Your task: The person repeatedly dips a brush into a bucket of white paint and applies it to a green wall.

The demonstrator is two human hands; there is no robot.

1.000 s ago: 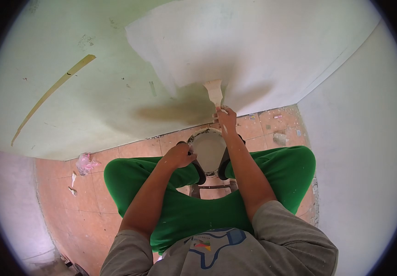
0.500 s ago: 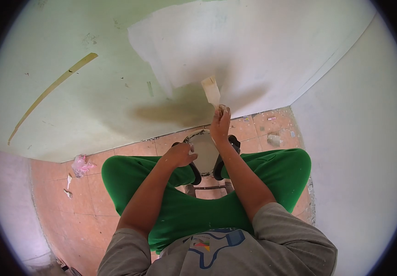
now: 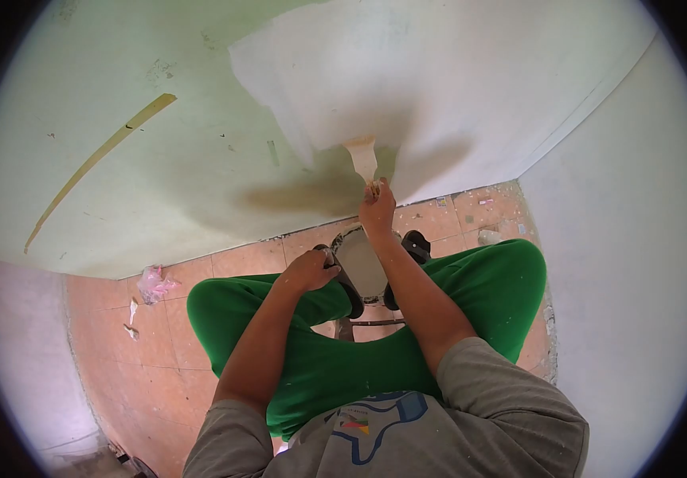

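Observation:
My right hand (image 3: 377,209) grips the handle of a paintbrush (image 3: 364,159), whose bristles touch the wall (image 3: 319,80) at the lower edge of a white painted patch. Below it, between my feet, stands a round bucket (image 3: 362,267) of whitish paint, partly covered by my right forearm. My left hand (image 3: 310,269) is beside the bucket's left rim, near my left foot, with its fingers partly curled and slightly apart and nothing visible in them.
A tape strip (image 3: 104,163) crosses the greenish wall at left. On the tiled floor (image 3: 160,342) lie a pink plastic bag (image 3: 154,285), a white brush-like item (image 3: 133,309) and a clear cup (image 3: 488,237) near the right corner. Another wall (image 3: 622,255) rises at right.
The brush has turned slightly and its bristles have shifted a little left and down in view. My left hand has moved slightly right and down, off the bucket's opening. The whole view has shifted slightly.

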